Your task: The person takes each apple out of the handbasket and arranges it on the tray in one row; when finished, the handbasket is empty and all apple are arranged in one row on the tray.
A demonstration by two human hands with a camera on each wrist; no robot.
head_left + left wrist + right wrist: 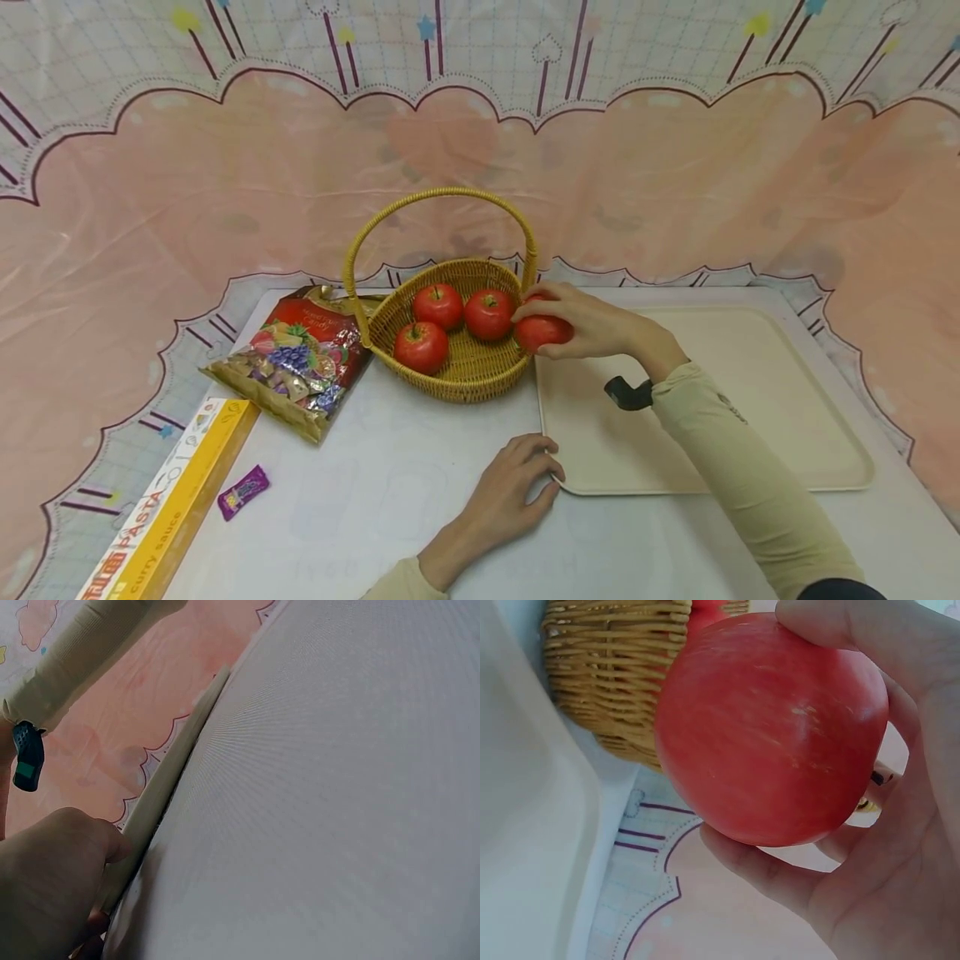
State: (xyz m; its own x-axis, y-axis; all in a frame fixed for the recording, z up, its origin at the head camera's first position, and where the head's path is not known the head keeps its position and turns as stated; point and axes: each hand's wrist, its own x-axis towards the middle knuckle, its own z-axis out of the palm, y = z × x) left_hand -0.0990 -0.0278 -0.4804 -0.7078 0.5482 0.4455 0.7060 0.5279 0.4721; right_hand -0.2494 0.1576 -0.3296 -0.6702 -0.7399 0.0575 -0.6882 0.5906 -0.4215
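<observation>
A red apple (pixel 545 335) is clasped by the right hand (pixel 597 322) at the right rim of the basket (pixel 467 390), which lies leftward of that grip, while the near left corner of the tray (pixel 780 400) is held by the left hand (pixel 508 487).

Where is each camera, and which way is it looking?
Head: on the head, looking forward and down at left hand and right hand.
Left wrist: worn there, facing the rectangular cream tray; left hand and beige sleeve show.
Right wrist: worn there, facing the round red apple; right hand shows.
Head and right wrist share that apple.
</observation>
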